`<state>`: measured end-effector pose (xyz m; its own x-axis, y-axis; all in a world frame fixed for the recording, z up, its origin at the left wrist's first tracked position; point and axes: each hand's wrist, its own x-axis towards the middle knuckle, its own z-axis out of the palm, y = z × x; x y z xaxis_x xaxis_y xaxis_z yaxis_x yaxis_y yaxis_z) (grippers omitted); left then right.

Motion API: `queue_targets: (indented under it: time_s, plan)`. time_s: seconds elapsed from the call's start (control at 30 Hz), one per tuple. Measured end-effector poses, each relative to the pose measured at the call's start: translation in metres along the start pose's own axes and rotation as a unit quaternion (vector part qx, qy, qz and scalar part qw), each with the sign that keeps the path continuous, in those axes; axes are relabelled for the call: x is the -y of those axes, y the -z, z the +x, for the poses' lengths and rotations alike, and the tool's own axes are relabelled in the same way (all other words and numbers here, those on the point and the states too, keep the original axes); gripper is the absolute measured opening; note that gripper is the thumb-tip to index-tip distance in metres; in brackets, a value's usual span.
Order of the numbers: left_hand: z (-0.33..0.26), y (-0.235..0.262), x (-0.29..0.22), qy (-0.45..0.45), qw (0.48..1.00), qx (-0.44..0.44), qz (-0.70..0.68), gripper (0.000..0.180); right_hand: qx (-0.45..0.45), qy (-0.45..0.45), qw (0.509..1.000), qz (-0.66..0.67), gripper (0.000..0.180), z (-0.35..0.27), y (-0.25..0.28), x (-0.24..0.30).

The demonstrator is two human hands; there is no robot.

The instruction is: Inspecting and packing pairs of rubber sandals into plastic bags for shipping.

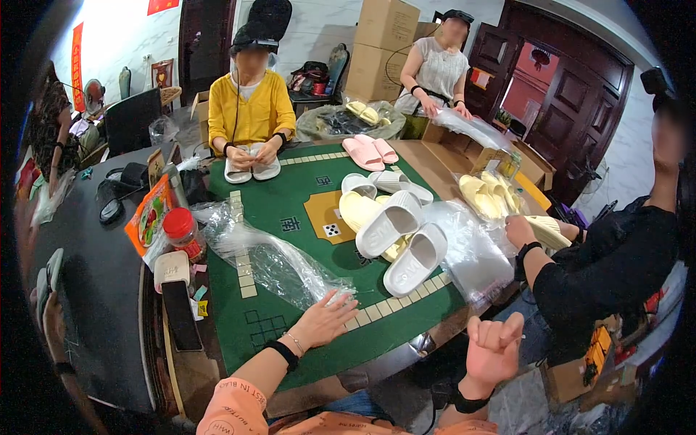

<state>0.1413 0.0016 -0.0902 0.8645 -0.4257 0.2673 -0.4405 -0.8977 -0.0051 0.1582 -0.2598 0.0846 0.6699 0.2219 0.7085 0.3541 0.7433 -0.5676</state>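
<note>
The left hand (324, 320) lies flat, fingers spread, on a clear plastic bag (268, 257) at the green table's (304, 348) near edge — the right hand (493, 348) hangs loosely curled, empty. The slick film could slide off.

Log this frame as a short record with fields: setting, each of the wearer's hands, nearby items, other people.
setting: green-topped table with a tile border
left hand: left hand flat, fingers spread on the end of a clear plastic bag
right hand: right hand raised off the table's edge, fingers curled, holding nothing
nearby items: white slippers piled mid-table, pink slippers farther back, red-lidded jar, dark phone
other people: three seated around the table, one in yellow holding white slippers, one at right holding a yellow slipper
</note>
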Motion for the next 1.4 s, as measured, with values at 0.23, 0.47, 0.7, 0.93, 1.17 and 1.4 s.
queue_targets:
  time_s: [0.23,0.47,0.7,0.93,1.17,1.4]
  plan:
    - [-0.004,-0.003,0.007,0.042,0.989,-0.005,0.143,0.046,0.065,-0.201,0.972,-0.103,0.018,-0.005,-0.004,-0.012]
    - [-0.006,0.015,-0.018,0.066,0.991,-0.094,-0.070,0.044,0.025,-0.340,0.922,-0.185,0.007,-0.020,0.003,-0.054]
    - [-0.004,0.051,-0.050,0.157,0.907,-0.255,-0.298,0.028,0.207,-0.382,0.792,-0.430,0.009,-0.040,-0.003,-0.115]
    - [-0.028,0.052,-0.041,0.150,0.941,-0.249,-0.172,0.013,0.217,-0.371,0.796,-0.426,0.009,-0.051,-0.009,-0.132]
    - [-0.049,0.053,-0.036,0.185,0.939,-0.237,-0.164,0.013,0.260,-0.394,0.766,-0.437,0.010,-0.052,-0.012,-0.135]
    - [-0.070,0.057,-0.041,0.305,0.883,-0.248,-0.256,0.016,0.241,-0.304,0.782,-0.487,0.013,-0.063,-0.002,-0.145]
